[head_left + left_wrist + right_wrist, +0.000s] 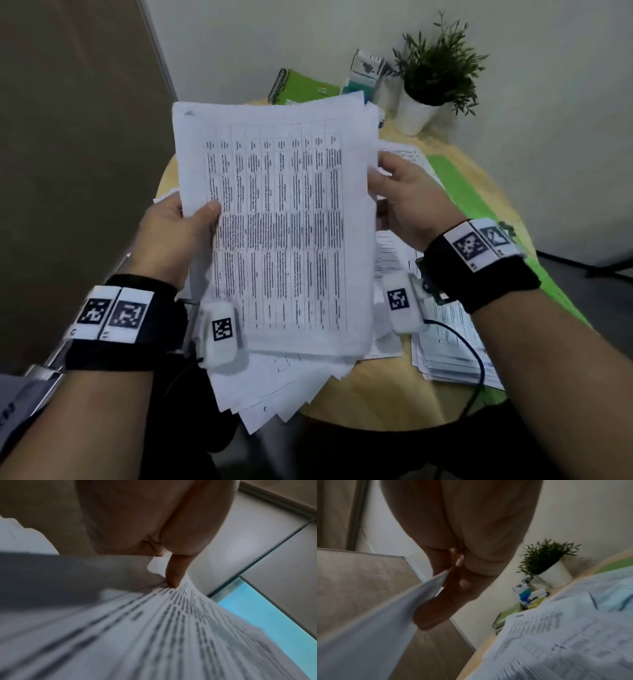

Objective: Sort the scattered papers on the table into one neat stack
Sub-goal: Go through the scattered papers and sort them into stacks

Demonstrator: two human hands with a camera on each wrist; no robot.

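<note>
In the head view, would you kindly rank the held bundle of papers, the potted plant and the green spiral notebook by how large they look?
1. Bundle of papers, though it is nearest the camera.
2. Potted plant.
3. Green spiral notebook, partly hidden behind the papers, so unsure.

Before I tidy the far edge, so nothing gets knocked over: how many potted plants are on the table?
1. The potted plant stands at the table's far right edge by the wall, beyond the held sheaf of papers. Those papers hide part of the tabletop, so another could be hidden.
</note>
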